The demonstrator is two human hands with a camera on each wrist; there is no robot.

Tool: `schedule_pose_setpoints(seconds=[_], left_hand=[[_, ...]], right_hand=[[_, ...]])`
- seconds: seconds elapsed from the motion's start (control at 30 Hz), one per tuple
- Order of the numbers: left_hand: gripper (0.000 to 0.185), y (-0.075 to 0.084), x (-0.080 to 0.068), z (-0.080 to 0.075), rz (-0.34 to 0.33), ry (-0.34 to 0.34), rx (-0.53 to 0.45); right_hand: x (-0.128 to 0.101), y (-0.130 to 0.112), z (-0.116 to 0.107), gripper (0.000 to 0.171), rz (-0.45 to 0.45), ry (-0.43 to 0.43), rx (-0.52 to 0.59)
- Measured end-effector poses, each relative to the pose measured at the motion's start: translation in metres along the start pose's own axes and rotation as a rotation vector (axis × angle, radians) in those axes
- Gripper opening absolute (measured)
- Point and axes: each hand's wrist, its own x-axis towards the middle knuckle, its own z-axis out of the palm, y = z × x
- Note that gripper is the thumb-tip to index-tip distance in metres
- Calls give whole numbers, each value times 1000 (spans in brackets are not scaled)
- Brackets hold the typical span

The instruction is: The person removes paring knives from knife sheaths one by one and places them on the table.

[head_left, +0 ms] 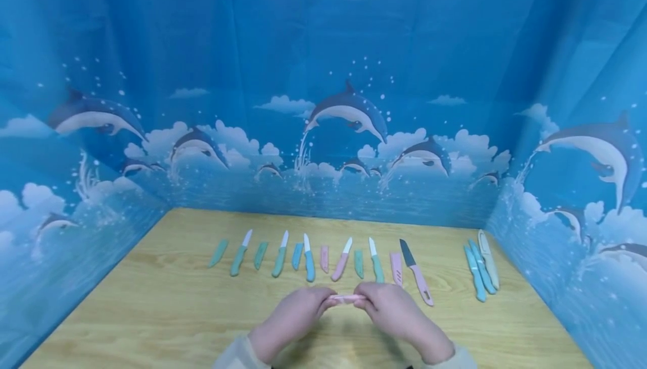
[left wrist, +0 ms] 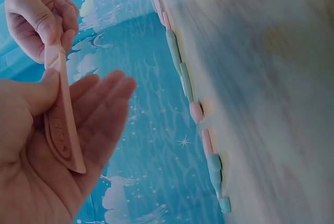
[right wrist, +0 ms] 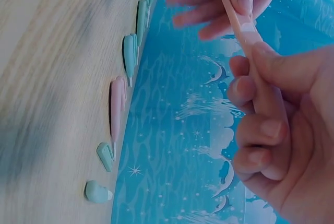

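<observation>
Both hands hold a pink paring knife (head_left: 347, 298) level above the front of the table, its blade in a pink slotted sheath (left wrist: 63, 125). My left hand (head_left: 300, 311) pinches the sheath between thumb and palm side, its other fingers stretched out fairly straight in the left wrist view. The knife's handle (right wrist: 269, 98) lies in my right hand (head_left: 394, 313), fingers curled round it and thumb along the top. A short pale section (right wrist: 247, 27) shows where handle and sheath meet. The blade itself is hidden.
Behind the hands runs a row of bare knives beside sheaths, including a blue knife (head_left: 309, 265), a pink sheath (head_left: 324, 258) and a dark-bladed pink knife (head_left: 420, 285). Sheathed blue knives (head_left: 475, 273) and a pale green one (head_left: 488, 259) lie right. Dolphin-print curtains (head_left: 323, 189) enclose the table (head_left: 151, 313).
</observation>
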Motion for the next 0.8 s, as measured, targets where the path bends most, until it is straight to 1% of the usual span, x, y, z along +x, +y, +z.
schedule_pose_setpoints(seconds=[0.1, 0.17, 0.37, 0.47, 0.57, 0.7, 0.8], left_hand=[[26, -1, -2, -1, -15, -31, -63], [27, -1, -3, -2, -13, -46, -103], [32, -2, -3, -5, 5, -54, -178], [33, -2, -3, -6, 7, -59, -183], [32, -2, -2, -7, 10, -74, -168], [31, -2, -3, -6, 18, -98, -150], [29, -1, -5, -6, 13, -114, -154]], right_hand=[[0, 0, 0, 10, 1, -22, 22], [0, 1, 0, 10, 5, -37, 39], [0, 3, -3, 12, 11, -69, 70], [2, 3, -5, 15, 22, -87, 78], [3, 3, -7, 15, 30, -105, 77], [2, 4, -7, 13, 51, -140, 94], [0, 4, -6, 12, 69, -156, 115]])
